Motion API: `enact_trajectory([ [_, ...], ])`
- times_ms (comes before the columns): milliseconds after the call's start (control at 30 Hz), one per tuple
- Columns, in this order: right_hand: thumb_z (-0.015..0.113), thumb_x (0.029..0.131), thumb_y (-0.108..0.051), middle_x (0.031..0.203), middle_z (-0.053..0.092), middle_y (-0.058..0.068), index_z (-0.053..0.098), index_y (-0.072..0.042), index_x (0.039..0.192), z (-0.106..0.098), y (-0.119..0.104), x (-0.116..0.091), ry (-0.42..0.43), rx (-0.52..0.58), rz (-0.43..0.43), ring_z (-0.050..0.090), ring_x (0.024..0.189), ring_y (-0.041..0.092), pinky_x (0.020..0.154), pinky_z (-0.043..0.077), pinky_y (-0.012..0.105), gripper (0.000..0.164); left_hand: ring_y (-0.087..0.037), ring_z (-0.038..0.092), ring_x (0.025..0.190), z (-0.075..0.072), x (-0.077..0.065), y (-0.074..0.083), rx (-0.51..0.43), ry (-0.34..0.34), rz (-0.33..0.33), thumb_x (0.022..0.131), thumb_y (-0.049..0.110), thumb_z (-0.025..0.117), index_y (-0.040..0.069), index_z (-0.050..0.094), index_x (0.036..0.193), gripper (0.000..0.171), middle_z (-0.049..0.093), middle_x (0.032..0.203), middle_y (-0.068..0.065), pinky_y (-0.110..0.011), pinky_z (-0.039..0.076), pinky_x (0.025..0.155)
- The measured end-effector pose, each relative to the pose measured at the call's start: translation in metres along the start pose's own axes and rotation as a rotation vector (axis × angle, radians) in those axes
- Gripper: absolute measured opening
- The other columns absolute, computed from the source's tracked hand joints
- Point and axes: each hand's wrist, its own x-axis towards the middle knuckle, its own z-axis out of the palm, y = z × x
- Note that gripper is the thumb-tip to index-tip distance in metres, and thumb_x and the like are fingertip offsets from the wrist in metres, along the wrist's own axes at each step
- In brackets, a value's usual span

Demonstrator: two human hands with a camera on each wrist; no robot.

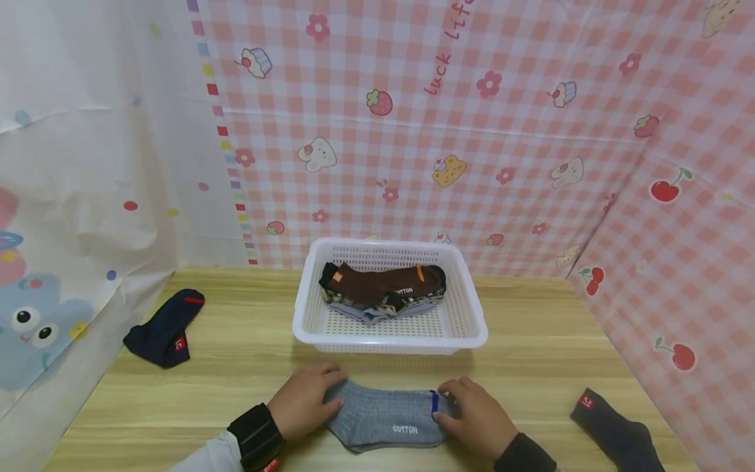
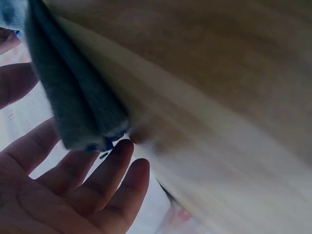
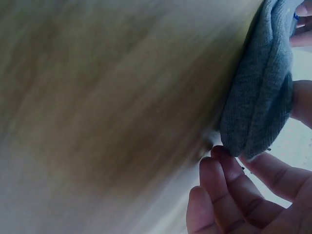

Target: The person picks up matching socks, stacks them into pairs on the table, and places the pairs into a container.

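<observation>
A grey pair of socks (image 1: 377,414), with white COTTON lettering and a blue stripe near the right end, lies flat on the table, one sock on the other. My left hand (image 1: 308,401) touches its left end; the left wrist view shows the cuff edges at extended fingers (image 2: 124,151). At the opposite end, my right hand (image 1: 476,417) rests its thumb and index finger on the rounded toe. In the right wrist view the fingers (image 3: 212,170) lie fairly straight against the grey fabric, the thumb apart from them.
Behind the grey socks stands a white plastic basket (image 1: 391,342) holding brown, patterned and bluish socks. A navy sock bundle (image 1: 165,330) with red marks lies at the left of the wooden table (image 1: 236,341). Dark grey socks (image 1: 616,429) lie at the right. Patterned cloth walls surround the table.
</observation>
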Motion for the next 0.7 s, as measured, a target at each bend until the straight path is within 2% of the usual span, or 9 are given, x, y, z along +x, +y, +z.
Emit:
enact_trajectory([
  [100,0.078,0.078,-0.035,0.088,0.055,-0.007,0.065,-0.014,0.108,0.0,0.001,-0.001,-0.035,0.025,-0.01,0.049,0.079,0.005,0.067,0.045,0.025,0.039,-0.027,0.058,0.112,0.001,0.0,0.0,0.021,-0.019,-0.014,0.085,0.026,0.07,0.007,0.066,0.12,0.04,0.062,0.119,-0.008,-0.048,0.046,0.094],
  [300,0.078,0.078,-0.034,0.088,0.054,-0.004,0.064,-0.01,0.106,0.0,0.002,-0.001,-0.126,0.085,0.011,0.047,0.077,0.008,0.065,0.041,0.024,0.039,-0.015,0.052,0.09,0.002,-0.003,-0.001,0.03,0.025,0.014,0.075,0.022,0.075,0.01,0.071,0.104,0.032,0.056,0.095,0.002,-0.033,0.044,0.078],
  [400,0.078,0.079,-0.033,0.085,0.051,-0.003,0.064,-0.01,0.101,0.0,0.002,-0.002,-0.152,0.115,0.016,0.045,0.074,0.008,0.062,0.038,0.023,0.035,-0.011,0.044,0.082,0.002,-0.004,-0.002,-0.025,0.007,0.002,0.07,0.02,0.075,0.011,0.071,0.097,0.029,0.049,0.087,0.005,-0.026,0.038,0.069],
  [500,0.077,0.079,-0.031,0.081,0.048,-0.004,0.063,-0.013,0.094,0.0,0.002,-0.005,-0.144,0.127,0.0,0.043,0.071,0.007,0.058,0.034,0.021,0.027,-0.011,0.039,0.077,0.0,-0.004,-0.001,-0.107,-0.051,-0.031,0.069,0.019,0.076,0.011,0.069,0.093,0.026,0.043,0.084,0.004,-0.023,0.033,0.064],
  [700,0.074,0.082,-0.029,0.082,0.046,-0.006,0.059,-0.019,0.089,-0.002,0.002,-0.011,-0.139,0.164,-0.026,0.041,0.072,0.004,0.06,0.034,0.021,0.02,-0.009,0.043,0.072,-0.006,-0.007,-0.001,-0.224,-0.112,-0.049,0.071,0.014,0.073,0.017,0.06,0.082,0.018,0.047,0.081,0.005,-0.022,0.035,0.061],
])
